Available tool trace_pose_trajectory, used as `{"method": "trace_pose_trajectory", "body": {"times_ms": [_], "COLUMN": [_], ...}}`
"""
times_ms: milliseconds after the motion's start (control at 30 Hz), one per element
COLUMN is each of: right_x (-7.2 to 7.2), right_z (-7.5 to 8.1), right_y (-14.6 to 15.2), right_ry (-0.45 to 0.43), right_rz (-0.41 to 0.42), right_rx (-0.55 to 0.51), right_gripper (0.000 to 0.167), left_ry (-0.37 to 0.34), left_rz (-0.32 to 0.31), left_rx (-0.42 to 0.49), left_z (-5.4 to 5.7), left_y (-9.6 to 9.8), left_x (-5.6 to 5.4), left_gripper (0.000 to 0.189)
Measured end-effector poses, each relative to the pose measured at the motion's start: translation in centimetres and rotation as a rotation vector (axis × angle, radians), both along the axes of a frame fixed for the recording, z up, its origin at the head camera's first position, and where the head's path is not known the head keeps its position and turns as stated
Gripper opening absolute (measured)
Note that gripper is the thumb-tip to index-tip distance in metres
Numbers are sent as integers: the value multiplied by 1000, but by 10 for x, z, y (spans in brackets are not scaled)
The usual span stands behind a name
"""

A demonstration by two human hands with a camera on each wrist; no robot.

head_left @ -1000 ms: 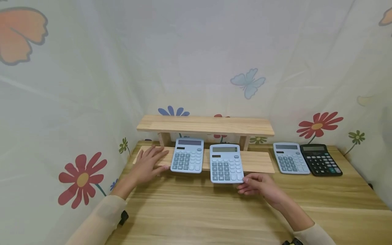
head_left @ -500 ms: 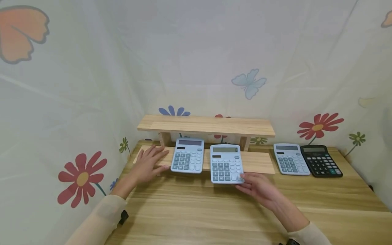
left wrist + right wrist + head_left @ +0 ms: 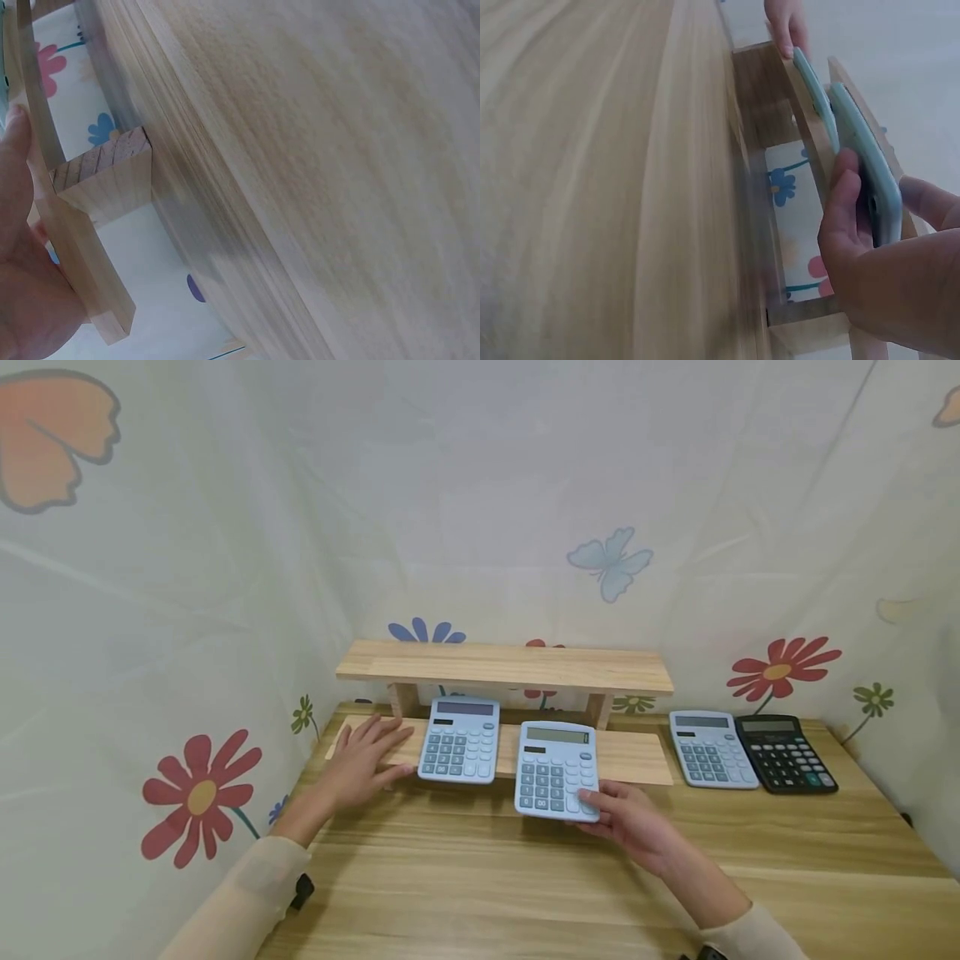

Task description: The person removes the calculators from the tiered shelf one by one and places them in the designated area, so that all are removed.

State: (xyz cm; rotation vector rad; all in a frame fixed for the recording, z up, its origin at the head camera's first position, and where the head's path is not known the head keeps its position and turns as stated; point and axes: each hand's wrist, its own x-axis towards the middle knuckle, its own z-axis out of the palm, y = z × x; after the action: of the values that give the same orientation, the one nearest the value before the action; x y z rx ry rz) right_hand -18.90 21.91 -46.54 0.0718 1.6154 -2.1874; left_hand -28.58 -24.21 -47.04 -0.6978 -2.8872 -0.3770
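My right hand [image 3: 633, 825] pinches the lower right corner of a light blue calculator [image 3: 557, 770], thumb on the keys and fingers beneath. In the right wrist view that calculator [image 3: 866, 157] is raised and tilted off the shelf. My left hand [image 3: 367, 764] lies with spread fingers on the left end of the lower shelf board [image 3: 630, 757]. Its thumb reaches the lower left edge of a second light blue calculator [image 3: 459, 740], which rests on that board. In the left wrist view the left hand [image 3: 30, 277] shows at the board's edge.
A two-tier wooden shelf with an upper board [image 3: 502, 665] stands at the back of the wooden table [image 3: 480, 877]. To its right lie a third light blue calculator [image 3: 712, 749] and a black calculator [image 3: 786, 754]. A flowered curtain [image 3: 480, 527] hangs behind.
My right hand has closed further onto the calculator's corner, its thumb now over the keys. The calculator has shifted slightly toward me. The left hand stays where it was.
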Motion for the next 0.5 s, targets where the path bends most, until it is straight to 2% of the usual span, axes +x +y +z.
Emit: {"method": "trace_pose_trajectory", "body": {"times_ms": [167,333,500], "right_x": [3,5,5], "right_z": [1,5,7], "right_y": [-7,-12,-12], "right_ry": [41,43,50], "right_rz": [-34,-91,-102], "right_rx": [54,98,113], "right_gripper": [55,51,52], "left_ry": [-6,-7,-10], "left_rz": [2,1,4], "left_rx": [1,-1,0], "left_z": [0,-2,-2], "left_y": [0,-1,-1], "left_x": [0,-1,-2], "left_gripper": [78,79,79]}}
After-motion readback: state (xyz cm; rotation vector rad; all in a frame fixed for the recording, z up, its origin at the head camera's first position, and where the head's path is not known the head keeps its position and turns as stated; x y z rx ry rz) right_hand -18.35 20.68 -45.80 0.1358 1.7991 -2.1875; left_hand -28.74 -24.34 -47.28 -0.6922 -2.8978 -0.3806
